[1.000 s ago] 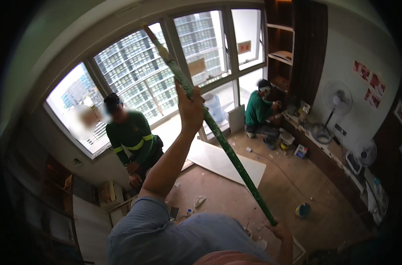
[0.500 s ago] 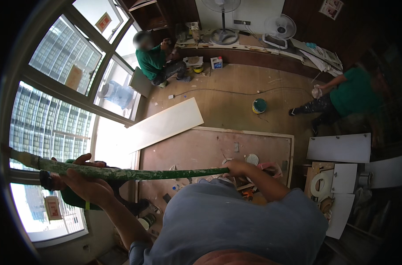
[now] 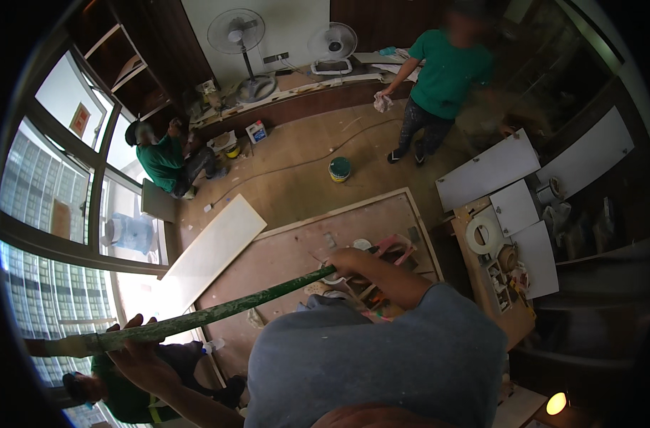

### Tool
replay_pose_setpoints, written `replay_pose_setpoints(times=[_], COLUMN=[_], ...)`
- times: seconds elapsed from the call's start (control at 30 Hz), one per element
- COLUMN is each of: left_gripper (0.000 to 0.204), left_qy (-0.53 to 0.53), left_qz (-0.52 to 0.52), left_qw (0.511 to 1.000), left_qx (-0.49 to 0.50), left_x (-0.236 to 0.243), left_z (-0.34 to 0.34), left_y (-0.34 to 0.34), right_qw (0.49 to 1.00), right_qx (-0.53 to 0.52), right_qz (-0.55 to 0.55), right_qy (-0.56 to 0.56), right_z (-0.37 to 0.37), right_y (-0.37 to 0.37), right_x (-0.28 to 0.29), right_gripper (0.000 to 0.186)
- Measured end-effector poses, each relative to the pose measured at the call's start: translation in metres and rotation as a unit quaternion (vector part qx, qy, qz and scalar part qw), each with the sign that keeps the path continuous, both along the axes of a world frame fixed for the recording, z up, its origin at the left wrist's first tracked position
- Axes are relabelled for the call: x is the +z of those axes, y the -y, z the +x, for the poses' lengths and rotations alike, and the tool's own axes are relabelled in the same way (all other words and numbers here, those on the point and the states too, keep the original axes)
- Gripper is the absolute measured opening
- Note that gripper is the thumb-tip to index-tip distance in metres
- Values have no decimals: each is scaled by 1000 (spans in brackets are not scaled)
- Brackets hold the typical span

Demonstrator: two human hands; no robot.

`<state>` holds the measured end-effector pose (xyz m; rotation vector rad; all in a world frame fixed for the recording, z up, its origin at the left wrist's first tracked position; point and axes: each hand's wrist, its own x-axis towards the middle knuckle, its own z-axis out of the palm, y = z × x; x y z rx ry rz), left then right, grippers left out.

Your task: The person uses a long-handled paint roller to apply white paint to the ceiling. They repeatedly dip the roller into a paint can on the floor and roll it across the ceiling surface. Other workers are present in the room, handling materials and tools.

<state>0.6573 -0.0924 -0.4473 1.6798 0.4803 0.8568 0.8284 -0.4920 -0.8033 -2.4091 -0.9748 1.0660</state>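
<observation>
A long green pole, spotted with pale paint, crosses in front of my body. It slants from the window side on the left up to the right. Wrapped around its right part is my right hand, and a short end of the pole sticks out past the fist. Toward the far-left end, my left hand holds the pole from below, its fingertips showing beyond it. Past the left hand, the pole turns brownish and runs into the dark rim of the picture.
A framed wooden panel lies ahead, with a white board across its left corner. Beyond stands a green bucket. One person crouches far left, another stands far right, a third is beside my left arm. White panels lie right.
My view has turned right, so the room sits further left. The pole now slants more, its right end higher. Both hands still hold it. The person at right shows more fully.
</observation>
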Motion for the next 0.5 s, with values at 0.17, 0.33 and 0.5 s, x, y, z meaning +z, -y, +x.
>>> replay_pose_setpoints(times=[0.17,0.33,0.5], left_gripper=[58,48,38], left_qy=[-6,38,44], left_qz=[-9,-77,-213], left_qw=[998,989,972], left_qx=[-64,-119,-89], left_x=[-19,-36,-74], left_z=[-73,-135,-192], left_y=[1,8,17], right_qw=[999,995,996], right_qx=[-11,-74,-7], right_qz=[-37,-37,-75], right_qy=[23,57,38], right_z=[-30,-54,-53], right_y=[33,56,16], right_x=[70,98,159], right_gripper=[25,22,21])
